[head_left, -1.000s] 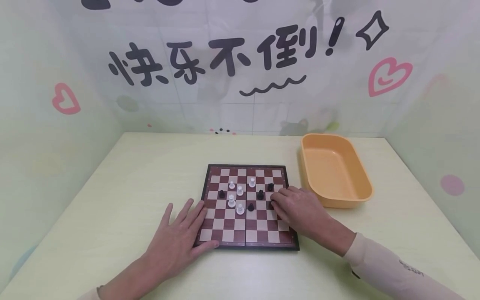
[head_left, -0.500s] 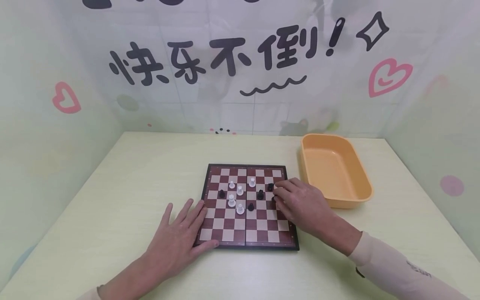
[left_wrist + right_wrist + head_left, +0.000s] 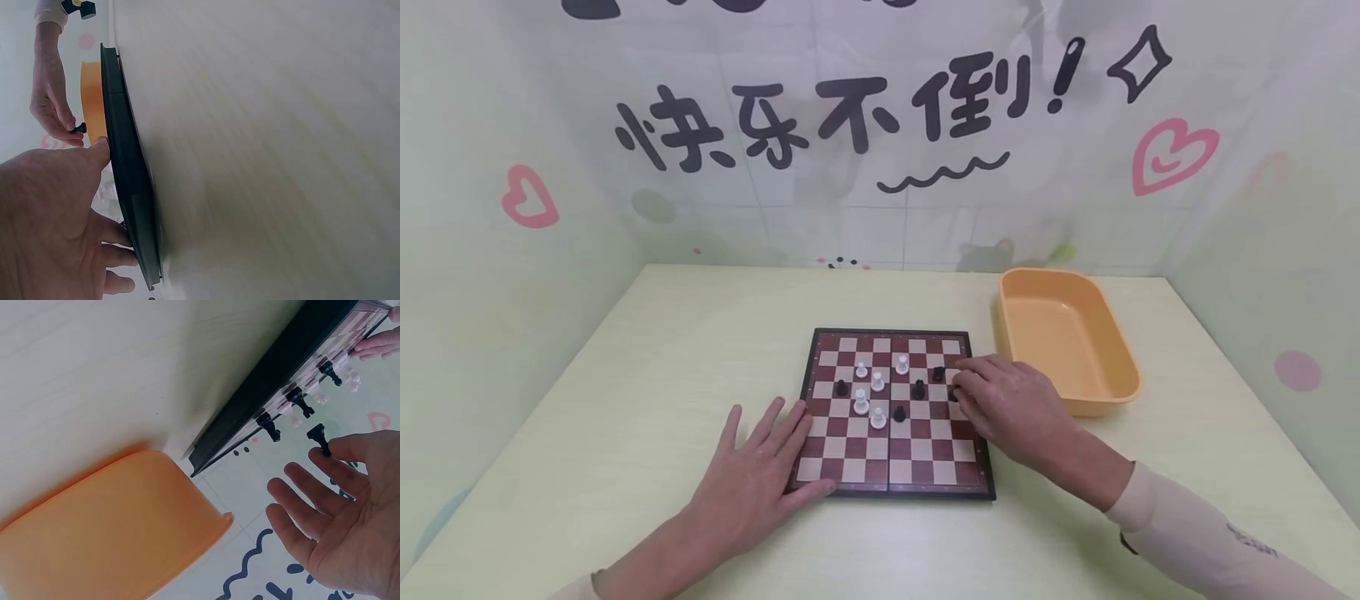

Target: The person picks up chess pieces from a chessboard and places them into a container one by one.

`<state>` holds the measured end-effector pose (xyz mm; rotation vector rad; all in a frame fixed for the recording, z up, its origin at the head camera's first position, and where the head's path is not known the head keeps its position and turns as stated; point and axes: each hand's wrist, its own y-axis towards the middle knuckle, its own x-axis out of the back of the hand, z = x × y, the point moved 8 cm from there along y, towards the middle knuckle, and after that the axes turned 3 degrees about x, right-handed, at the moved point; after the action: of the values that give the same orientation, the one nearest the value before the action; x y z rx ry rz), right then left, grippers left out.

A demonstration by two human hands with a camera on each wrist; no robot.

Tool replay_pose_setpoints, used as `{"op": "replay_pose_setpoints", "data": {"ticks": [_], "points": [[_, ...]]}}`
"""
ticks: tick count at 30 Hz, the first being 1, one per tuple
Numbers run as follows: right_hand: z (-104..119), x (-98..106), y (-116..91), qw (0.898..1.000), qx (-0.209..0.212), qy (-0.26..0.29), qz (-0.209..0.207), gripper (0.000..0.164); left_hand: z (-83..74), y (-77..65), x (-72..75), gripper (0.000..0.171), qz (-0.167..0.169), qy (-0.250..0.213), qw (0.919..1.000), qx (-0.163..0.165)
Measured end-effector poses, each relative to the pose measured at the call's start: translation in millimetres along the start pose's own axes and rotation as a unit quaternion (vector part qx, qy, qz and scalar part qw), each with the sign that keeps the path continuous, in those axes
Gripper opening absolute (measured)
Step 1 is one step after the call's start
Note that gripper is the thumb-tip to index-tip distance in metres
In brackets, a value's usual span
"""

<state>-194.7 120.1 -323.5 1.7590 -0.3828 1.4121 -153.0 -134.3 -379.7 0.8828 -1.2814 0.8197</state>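
A brown-and-cream chessboard [image 3: 857, 448] with a dark rim lies in the middle of the table. My left hand [image 3: 748, 475] rests with spread, straight fingers along its left edge, the thumb over the near corner. Between right thumb and forefinger I pinch a small black chess piece [image 3: 320, 439]; the right wrist view shows it clear of the board. My right hand [image 3: 1018, 412] hovers over the board's right edge. Several white pieces, among them a white chess piece [image 3: 861, 402], stand near the board's middle. Black pieces stand among and beside them, including a black chess piece [image 3: 918, 389].
An orange plastic tub [image 3: 1075, 408] stands on the table just right of the board, behind my right hand. A printed white backdrop [image 3: 737, 225] rises behind the pale table [image 3: 700, 317], with side walls left and right.
My right hand has shifted a little right and away from me, carrying the black chess piece with it. The left hand stays on the board's edge.
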Motion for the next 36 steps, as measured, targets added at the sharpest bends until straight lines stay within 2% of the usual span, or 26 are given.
{"op": "replay_pose_setpoints", "data": {"ticks": [14, 25, 36], "points": [[-5.9, 6.3, -3.6, 1.000, 0.007, -0.012, -0.014, 0.016, 0.3, -0.4, -0.8, 0.089, 0.008, 0.004, 1.0000, 0.002], [-11.0, 6.4, -4.7, 1.000, -0.002, -0.029, 0.009, 0.028, -0.7, 0.8, -2.7, 0.090, -0.003, 0.010, 0.9999, -0.007], [-16.7, 13.9, -3.8, 0.999, 0.011, -0.039, -0.008, 0.018, -1.8, 1.4, -1.3, 0.090, 0.009, 0.026, 0.9996, -0.005]]}}
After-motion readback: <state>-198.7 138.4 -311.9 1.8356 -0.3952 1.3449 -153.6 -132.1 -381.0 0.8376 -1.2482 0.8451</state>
